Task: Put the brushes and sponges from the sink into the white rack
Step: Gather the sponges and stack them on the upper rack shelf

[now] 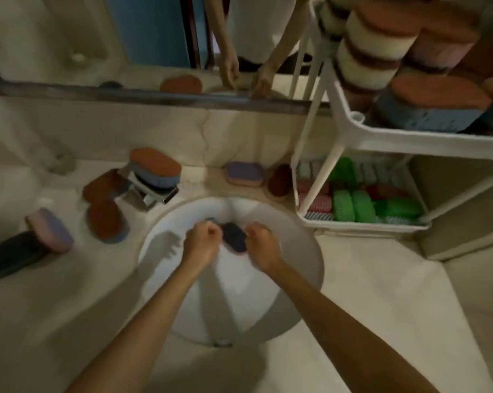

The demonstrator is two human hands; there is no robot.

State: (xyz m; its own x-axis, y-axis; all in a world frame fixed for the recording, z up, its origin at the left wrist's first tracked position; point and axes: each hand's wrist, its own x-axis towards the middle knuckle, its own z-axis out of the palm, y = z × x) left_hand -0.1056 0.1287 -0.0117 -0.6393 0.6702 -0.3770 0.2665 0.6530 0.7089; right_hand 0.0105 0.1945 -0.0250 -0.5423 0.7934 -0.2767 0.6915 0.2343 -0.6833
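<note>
1. Sink: The round white sink (268, 302) is set into the pale counter (381, 293). One dark blue sponge (234, 237) lies in the bowl towards its far side, between the two hands.

2. Left hand: The left hand (201, 241) is inside the bowl, fingers curled into a fist, just beside the left edge of the dark blue sponge. A small blue piece (213, 221) shows just past its knuckles. The blurred view does not show whether the hand grips it.

3. Right hand: The right hand (260, 243) is inside the bowl, fingers curled, at the right edge of the dark blue sponge. Whether it pinches the sponge or only touches it cannot be determined.

4. White rack: The white rack (350, 124) stands on the counter to the right of the sink, against the wall.
- Upper tier: brown-topped sponges (426, 109), stacked and leaning.
- Lower tier: green brushes (353, 205) and red-and-white brushes (320, 197), packed side by side.

5. Counter, behind and left of the sink:
- A brown-topped blue sponge (155, 168) rests on the chrome faucet (151, 195).
- Two brown sponges (106, 221) lie left of the faucet.
- A purple sponge (50, 229) leans on a dark block (12, 255).
- A purple-topped sponge (243, 173) and a brown one (279, 180) lie between the faucet and the rack.
</note>
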